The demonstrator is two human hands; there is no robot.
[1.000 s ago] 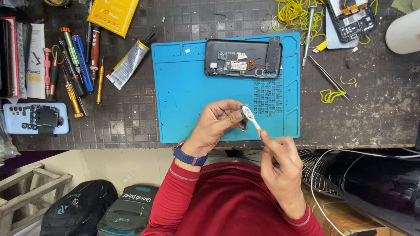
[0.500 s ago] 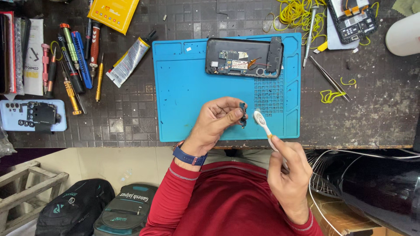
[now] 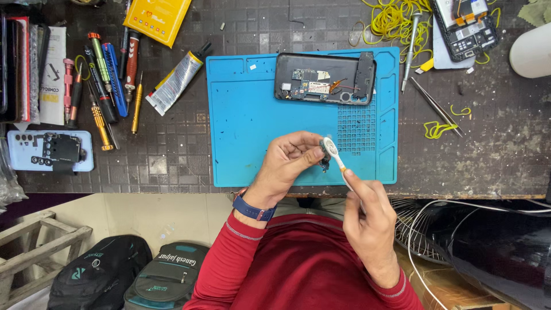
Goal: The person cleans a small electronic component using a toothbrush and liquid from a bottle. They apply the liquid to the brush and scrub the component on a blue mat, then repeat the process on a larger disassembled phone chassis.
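Grip on the small dark part [image 3: 325,155]: left hand [image 3: 290,161] pinches it between thumb and fingers above the blue mat's [image 3: 252,126] near edge, while the right hand [image 3: 370,221] holds a white brush [image 3: 333,150], its head touching the part. This looks like cleaning the part; a next stroke would call for a light touch and a steady pinch. Beyond lie the opened phone [image 3: 324,77], tweezers [image 3: 436,106] and screwdrivers [image 3: 106,80] on the table [image 3: 493,149].

A dark worktop [image 3: 505,155] scored in small squares fills the upper view. Below its edge lie a pale floor [image 3: 138,215], a wooden frame [image 3: 34,247] and two backpacks [image 3: 132,275].
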